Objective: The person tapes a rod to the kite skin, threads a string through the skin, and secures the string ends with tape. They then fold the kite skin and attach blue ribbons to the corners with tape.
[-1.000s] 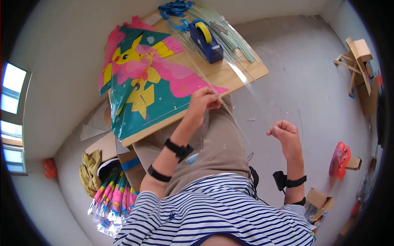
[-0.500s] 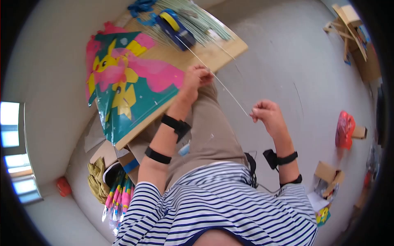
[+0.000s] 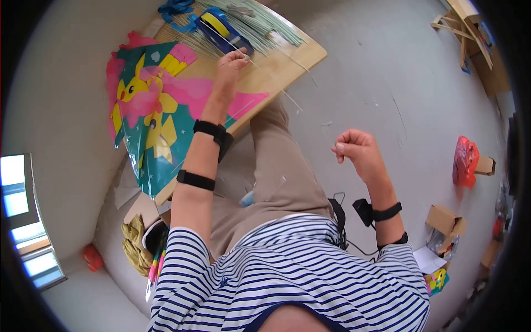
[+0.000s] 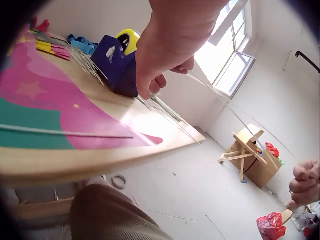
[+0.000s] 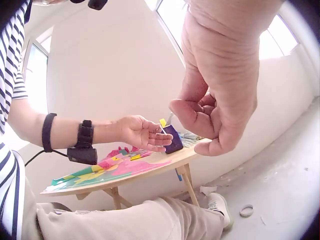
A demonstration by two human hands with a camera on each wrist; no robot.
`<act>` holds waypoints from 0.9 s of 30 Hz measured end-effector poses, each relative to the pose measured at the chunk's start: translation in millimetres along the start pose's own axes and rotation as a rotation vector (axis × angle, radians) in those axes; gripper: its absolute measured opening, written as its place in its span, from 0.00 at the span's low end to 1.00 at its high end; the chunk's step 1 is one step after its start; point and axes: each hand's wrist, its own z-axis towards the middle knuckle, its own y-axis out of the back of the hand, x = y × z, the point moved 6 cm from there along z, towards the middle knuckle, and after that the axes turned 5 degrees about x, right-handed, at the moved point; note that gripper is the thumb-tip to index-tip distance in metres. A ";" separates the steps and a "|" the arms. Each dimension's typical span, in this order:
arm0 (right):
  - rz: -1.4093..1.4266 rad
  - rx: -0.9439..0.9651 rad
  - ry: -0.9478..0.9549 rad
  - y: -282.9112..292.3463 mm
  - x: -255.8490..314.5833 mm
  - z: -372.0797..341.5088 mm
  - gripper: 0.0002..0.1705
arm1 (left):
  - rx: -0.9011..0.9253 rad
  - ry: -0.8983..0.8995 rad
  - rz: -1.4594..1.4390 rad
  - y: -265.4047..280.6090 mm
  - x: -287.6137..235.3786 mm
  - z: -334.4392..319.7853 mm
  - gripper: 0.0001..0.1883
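Note:
In the head view my left hand (image 3: pixel 231 65) is over the far part of the table, beside a blue tape dispenser (image 3: pixel 224 30) with a yellow core. It pinches a thin pale rod (image 3: pixel 276 83), whose far end overlaps the dispenser in this view. The rod slants across toward my right hand (image 3: pixel 357 152), held over the floor with thumb and forefinger together at the rod's near end, which is faint. In the right wrist view the curled fingers (image 5: pixel 215 117) fill the upper right. A green sheet (image 3: pixel 166 149) with pink and yellow cartoon shapes lies on the table.
Many pale thin rods (image 3: pixel 260 27) lie at the back of the wooden table (image 3: pixel 310 55), near blue ribbon (image 3: pixel 176 6). A red plastic bag (image 3: pixel 466 160) and an open cardboard box (image 3: pixel 445 221) stand on the floor at right. Golden cloth (image 3: pixel 133 243) lies at lower left.
My left hand has moved away from my body, up to the tape dispenser, with the rod. The head view has shifted, and my right hand has risen slightly in it.

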 end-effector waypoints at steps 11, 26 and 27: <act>-0.001 -0.070 0.005 1.6 4.8 -17.9 0.02 | -0.115 0.146 0.050 17.2 -5.7 12.0 0.04; 0.025 -0.011 -0.001 0.9 -12.1 -19.9 0.07 | 0.003 0.372 0.037 -55.1 11.6 -98.8 0.04; 0.022 -0.007 0.003 0.4 -12.8 -20.5 0.07 | 0.002 0.371 0.048 -56.5 12.9 -99.1 0.04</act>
